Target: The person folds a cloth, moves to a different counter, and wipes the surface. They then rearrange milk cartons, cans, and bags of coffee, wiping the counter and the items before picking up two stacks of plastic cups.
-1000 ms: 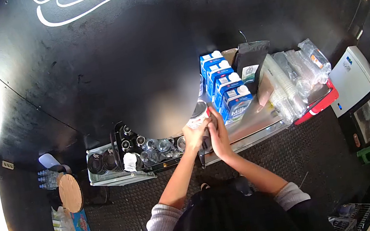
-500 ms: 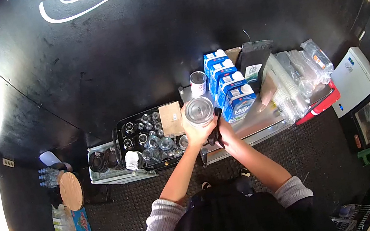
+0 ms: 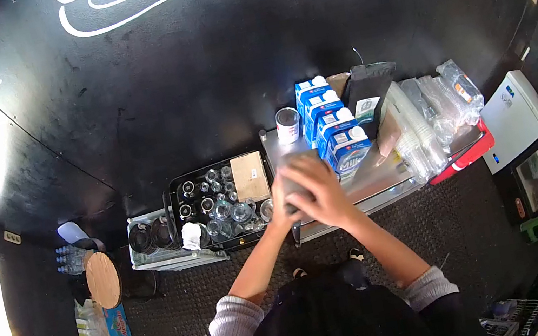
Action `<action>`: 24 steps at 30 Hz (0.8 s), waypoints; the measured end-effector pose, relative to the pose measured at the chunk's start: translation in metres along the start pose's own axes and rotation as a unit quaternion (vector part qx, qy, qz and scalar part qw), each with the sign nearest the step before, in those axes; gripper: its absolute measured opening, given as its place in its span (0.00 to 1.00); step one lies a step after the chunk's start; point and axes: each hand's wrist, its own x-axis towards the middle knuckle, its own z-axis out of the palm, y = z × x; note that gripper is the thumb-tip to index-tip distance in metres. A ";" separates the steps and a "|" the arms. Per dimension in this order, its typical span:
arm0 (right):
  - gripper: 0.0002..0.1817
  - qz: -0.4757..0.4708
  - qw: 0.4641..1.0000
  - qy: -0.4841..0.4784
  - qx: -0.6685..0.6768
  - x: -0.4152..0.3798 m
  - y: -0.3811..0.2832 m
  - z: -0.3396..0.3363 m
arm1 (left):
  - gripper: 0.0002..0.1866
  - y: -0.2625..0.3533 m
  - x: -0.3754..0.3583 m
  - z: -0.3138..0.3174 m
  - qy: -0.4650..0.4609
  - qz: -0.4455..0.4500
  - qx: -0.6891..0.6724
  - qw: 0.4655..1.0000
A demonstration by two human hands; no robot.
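We take our two joined hands as the middle of the clock. The largest thing is the black wall (image 3: pixel 196 73), which stands at twelve o'clock and carries white writing. Next, the metal counter (image 3: pixel 375 175) runs from our hands toward three o'clock, and farther in that direction we see the white box-shaped unit (image 3: pixel 511 120). The black tray (image 3: pixel 174 216) lies at nine o'clock, filled with glass jars (image 3: pixel 222 209). Four blue milk cartons (image 3: pixel 343 141) stand upright in a row on the counter at one o'clock, and the flat brown box (image 3: pixel 250 178) rests in the tray near ten o'clock. Our right hand (image 3: pixel 324 191) is closed over a dark grey thing (image 3: pixel 295 189) from above, with its fingers across the top. Our left hand (image 3: pixel 280 202) is closed around the side of the same thing. So this thing is between our palms, above the near edge of the counter; it is blurred and mostly covered, and we cannot tell what it is. The smaller open can (image 3: pixel 288 126) stands upright at twelve o'clock, just beside the cartons.
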 end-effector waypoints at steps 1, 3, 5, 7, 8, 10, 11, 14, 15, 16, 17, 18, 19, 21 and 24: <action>0.24 -0.021 0.990 0.010 -0.140 0.005 -0.011 0.000 | 0.41 -0.026 -0.020 0.005 0.007 -0.054 0.157 0.986; 0.22 0.026 0.997 0.036 -0.057 0.011 0.001 0.007 | 0.40 -0.003 -0.005 0.012 -0.013 -0.104 0.238 0.966; 0.21 0.059 0.998 0.035 -0.007 0.012 0.005 0.008 | 0.39 -0.001 -0.002 0.007 -0.021 -0.142 0.243 0.959; 0.17 0.082 0.995 0.048 0.039 0.012 0.005 0.008 | 0.39 0.007 0.005 0.007 -0.064 -0.143 0.304 0.940; 0.14 0.102 0.989 0.069 0.082 0.013 0.012 0.011 | 0.40 0.020 0.009 0.011 -0.050 -0.103 0.289 0.950; 0.13 0.275 0.920 0.019 0.278 0.013 0.034 0.009 | 0.42 0.044 0.012 0.020 -0.042 -0.193 0.343 0.918; 0.13 0.345 0.872 -0.022 0.346 0.011 0.043 0.009 | 0.41 0.046 0.012 0.021 -0.048 -0.167 0.369 0.913; 0.14 0.079 0.982 0.055 0.160 0.007 0.017 0.006 | 0.41 0.043 0.013 0.018 -0.028 -0.204 0.353 0.912; 0.15 0.033 0.989 0.067 0.124 0.004 0.014 0.006 | 0.41 0.045 0.015 0.019 -0.016 -0.220 0.338 0.915; 0.15 0.059 0.985 0.071 0.147 0.002 0.016 0.008 | 0.41 0.049 0.015 0.021 -0.015 -0.243 0.351 0.904; 0.13 0.109 0.964 0.072 0.232 0.002 0.021 0.008 | 0.41 0.052 0.016 0.021 -0.015 -0.242 0.350 0.905; 0.12 0.219 0.944 0.035 0.246 0.004 0.024 0.004 | 0.40 0.054 0.016 0.020 -0.022 -0.212 0.355 0.910; 0.12 0.326 0.910 -0.002 0.257 0.005 0.029 -0.002 | 0.40 0.055 0.015 0.020 -0.030 -0.182 0.360 0.914; 0.13 0.312 0.863 0.110 0.383 -0.012 0.082 0.029 | 0.38 0.053 0.016 0.018 -0.025 -0.182 0.356 0.916; 0.19 0.494 0.605 0.137 0.610 -0.020 0.071 0.032 | 0.39 0.044 0.018 0.010 0.070 -0.199 0.096 0.973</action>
